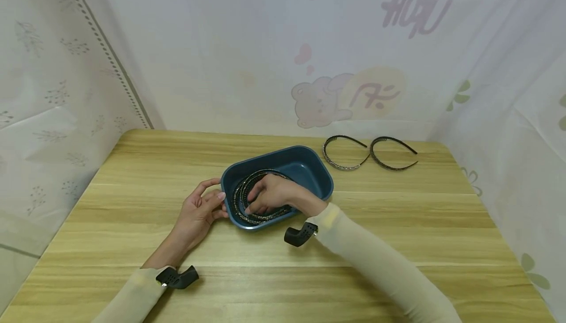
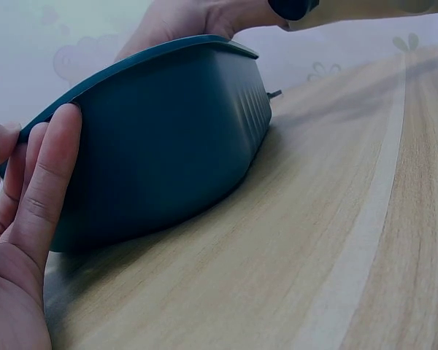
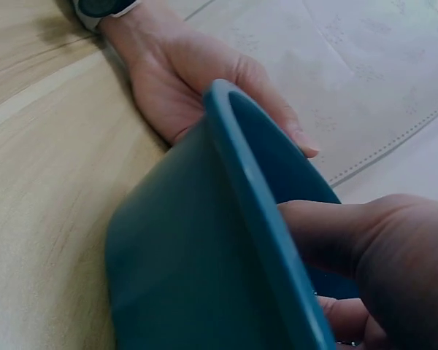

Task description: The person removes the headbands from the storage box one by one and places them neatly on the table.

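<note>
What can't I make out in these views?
Head: exact count of stacked headbands; they overlap, and the right hand covers some.
Left wrist: contents of the blue bin, hidden by its wall.
Right wrist: what that hand grips, if anything; the bin's near wall blocks sight.

Yellowish wood-grain tabletop (image 1: 460, 229) with rounded back corners. Blue bin (image 1: 311, 178) sits around the middle, and toward the back right there's a silvery headband (image 1: 347, 167) plus a darker headband (image 1: 391, 167) lying right beside it.
</note>
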`<act>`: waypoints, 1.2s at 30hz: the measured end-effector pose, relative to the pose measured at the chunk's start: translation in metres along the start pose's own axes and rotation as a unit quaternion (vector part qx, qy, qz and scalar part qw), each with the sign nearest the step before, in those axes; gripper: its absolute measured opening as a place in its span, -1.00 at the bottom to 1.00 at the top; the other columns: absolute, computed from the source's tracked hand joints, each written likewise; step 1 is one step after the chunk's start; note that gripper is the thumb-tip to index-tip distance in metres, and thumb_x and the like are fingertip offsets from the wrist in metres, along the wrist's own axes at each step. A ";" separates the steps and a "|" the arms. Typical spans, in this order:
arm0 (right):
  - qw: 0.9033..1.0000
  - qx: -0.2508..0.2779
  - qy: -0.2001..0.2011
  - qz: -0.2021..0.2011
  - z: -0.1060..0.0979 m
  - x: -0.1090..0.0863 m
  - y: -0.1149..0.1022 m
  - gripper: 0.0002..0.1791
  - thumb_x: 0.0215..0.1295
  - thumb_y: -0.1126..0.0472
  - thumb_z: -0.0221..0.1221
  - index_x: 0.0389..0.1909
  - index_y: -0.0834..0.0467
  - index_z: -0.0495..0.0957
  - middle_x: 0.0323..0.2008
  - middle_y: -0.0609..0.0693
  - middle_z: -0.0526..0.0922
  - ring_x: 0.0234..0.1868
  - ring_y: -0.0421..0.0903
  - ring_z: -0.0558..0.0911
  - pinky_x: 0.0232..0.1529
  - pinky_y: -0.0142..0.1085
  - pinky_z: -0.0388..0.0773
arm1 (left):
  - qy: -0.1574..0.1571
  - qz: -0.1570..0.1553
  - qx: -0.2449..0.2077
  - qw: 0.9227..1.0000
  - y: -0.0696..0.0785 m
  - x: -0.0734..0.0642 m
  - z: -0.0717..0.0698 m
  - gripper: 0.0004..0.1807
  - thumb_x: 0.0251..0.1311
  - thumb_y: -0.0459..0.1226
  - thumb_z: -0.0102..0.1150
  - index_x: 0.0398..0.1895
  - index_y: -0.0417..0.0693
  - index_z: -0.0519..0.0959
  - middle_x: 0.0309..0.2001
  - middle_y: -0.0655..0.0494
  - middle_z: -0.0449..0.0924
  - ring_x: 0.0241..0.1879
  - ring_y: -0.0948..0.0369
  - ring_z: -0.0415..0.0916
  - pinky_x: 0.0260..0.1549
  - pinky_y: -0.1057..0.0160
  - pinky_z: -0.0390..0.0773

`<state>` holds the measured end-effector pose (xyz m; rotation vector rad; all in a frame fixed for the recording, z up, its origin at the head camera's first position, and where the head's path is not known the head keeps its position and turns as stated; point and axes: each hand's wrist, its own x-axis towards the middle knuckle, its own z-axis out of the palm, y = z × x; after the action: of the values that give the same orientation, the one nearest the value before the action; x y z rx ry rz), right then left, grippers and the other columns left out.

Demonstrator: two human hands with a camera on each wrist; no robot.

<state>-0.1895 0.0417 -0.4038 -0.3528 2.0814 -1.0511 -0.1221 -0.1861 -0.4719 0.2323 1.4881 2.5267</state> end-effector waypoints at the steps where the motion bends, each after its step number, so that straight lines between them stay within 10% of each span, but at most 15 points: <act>1: 1.000 0.000 0.002 -0.002 0.001 0.000 0.000 -0.67 0.11 0.17 0.52 -0.13 0.16 0.69 -0.42 -0.02 0.76 -0.38 -0.16 0.72 -0.34 -0.37 0.70 | 0.003 -0.002 0.002 1.000 0.000 0.000 0.000 -0.62 0.52 -0.45 0.00 0.30 -0.03 0.33 -0.28 0.21 0.71 -0.36 0.32 0.66 -0.36 0.37 0.77; 36: 0.991 0.028 -0.011 -0.133 -0.023 -0.042 -0.002 -0.57 0.42 0.14 0.28 0.26 0.11 0.53 -0.08 -0.01 0.80 -0.14 -0.12 0.73 -0.04 -0.20 0.73 | -0.006 0.003 -0.012 1.000 -0.001 0.002 -0.001 -0.62 0.50 -0.47 0.00 0.29 -0.05 0.33 -0.27 0.18 0.70 -0.37 0.31 0.66 -0.37 0.36 0.78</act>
<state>-0.1786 0.0761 -0.3727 -0.6238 2.0173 -1.2524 -0.1237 -0.1857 -0.4735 0.2500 1.4549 2.5412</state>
